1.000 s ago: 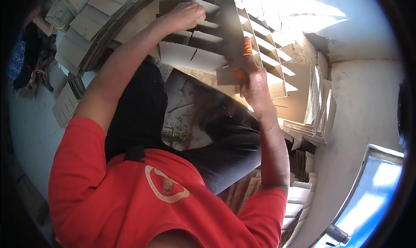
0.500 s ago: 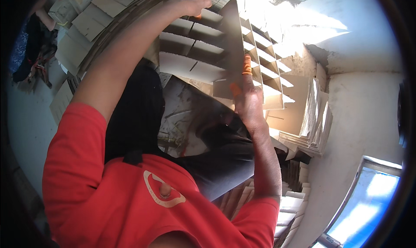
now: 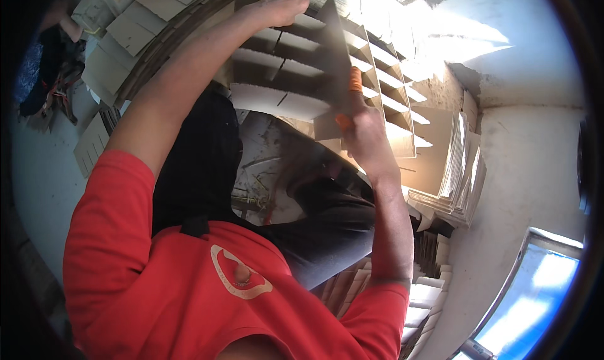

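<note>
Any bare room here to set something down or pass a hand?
Best patch: pale surface far left, beside the slotted sheets and red sleeve. A hand could probably pass between the trouser legs, below the grid, though it looks littered. Crowded: overlapping sheets upper left; stack by the wall at right; grid, with left hand and right hand there.

The partition grid (image 3: 267, 97) is matt cardboard, its strips rough-edged. Right of the grid, the stacked sheets (image 3: 428, 149) are flat, dull board — smooth-faced. Below the grid, the red shirt (image 3: 189, 297) is matt cloth; far to its lower right, the blue pane (image 3: 531, 303) shines — glass or plastic, hard to tell.
</note>
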`<state>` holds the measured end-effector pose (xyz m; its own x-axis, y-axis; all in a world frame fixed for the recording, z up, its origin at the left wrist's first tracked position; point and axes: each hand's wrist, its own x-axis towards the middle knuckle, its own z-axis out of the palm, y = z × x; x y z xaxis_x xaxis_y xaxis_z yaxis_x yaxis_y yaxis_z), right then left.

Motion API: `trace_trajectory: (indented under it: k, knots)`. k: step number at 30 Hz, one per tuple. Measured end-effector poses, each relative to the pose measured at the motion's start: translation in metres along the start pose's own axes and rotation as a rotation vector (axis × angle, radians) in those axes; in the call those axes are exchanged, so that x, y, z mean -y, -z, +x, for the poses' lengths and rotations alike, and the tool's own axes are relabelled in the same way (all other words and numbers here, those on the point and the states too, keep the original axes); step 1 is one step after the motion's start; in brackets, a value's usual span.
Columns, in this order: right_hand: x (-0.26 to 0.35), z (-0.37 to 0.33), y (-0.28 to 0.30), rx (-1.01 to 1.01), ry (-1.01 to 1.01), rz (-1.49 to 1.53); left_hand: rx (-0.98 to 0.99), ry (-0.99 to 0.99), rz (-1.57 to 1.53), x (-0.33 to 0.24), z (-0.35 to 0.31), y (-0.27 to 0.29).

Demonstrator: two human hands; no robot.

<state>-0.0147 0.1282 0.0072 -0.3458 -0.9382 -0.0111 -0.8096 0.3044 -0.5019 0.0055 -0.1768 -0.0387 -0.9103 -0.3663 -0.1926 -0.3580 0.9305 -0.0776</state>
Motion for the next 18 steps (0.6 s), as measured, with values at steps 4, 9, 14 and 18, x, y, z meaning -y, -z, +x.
trace_trajectory:
  k: [4,9,14,18]
  knots:
    - [-0.031,0.009,-0.037,-0.113,0.177,-0.252,-0.319,-0.136,-0.36,0.027,0.002,-0.03]
    - [-0.002,-0.003,0.01,-0.097,-0.163,-0.044,-0.498,-0.361,-0.425,0.007,-0.02,-0.005]
    - [-0.102,-0.053,0.035,-0.921,-0.114,-0.006,-0.214,-0.203,-0.49,-0.008,-0.025,-0.006]
    - [-0.183,-0.119,0.07,-0.744,-0.511,-1.019,-0.321,-0.259,-0.416,-0.012,-0.033,0.013]
